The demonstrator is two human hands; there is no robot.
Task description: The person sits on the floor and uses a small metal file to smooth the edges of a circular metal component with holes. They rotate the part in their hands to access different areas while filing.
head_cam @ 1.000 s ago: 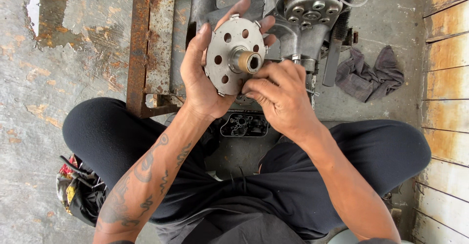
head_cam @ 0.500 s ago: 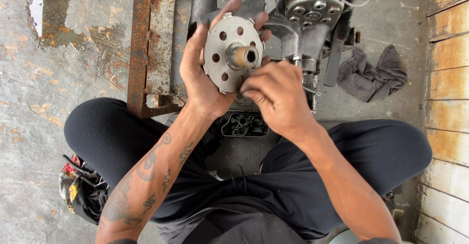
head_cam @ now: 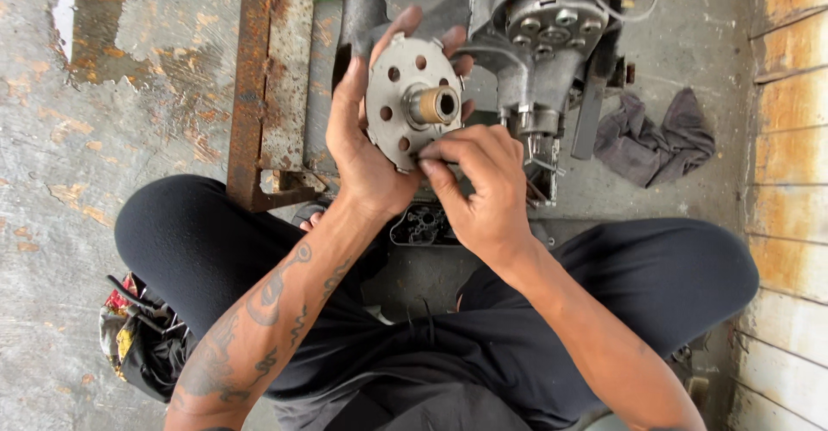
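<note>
My left hand (head_cam: 366, 151) holds up a round grey metal disc (head_cam: 401, 107) with several holes and a brass-coloured hub (head_cam: 437, 105) at its middle. The palm cups the disc from the left and the fingers reach behind it. My right hand (head_cam: 483, 194) is at the disc's lower edge, thumb and fingertips pinched against the rim. I cannot tell whether something small sits between those fingers. Both hands hover above my crossed legs in black trousers.
A grey engine block (head_cam: 548, 43) stands just behind the disc. A rusty steel frame (head_cam: 267, 86) lies to the left on the worn concrete floor. A dark rag (head_cam: 651, 138) lies to the right, a black cover part (head_cam: 423, 224) below my hands, a cloth bundle (head_cam: 138, 336) by my left knee.
The disc has risen a little and turned so its hub faces more to the right. My right hand slid from the hub down to the disc's lower rim.
</note>
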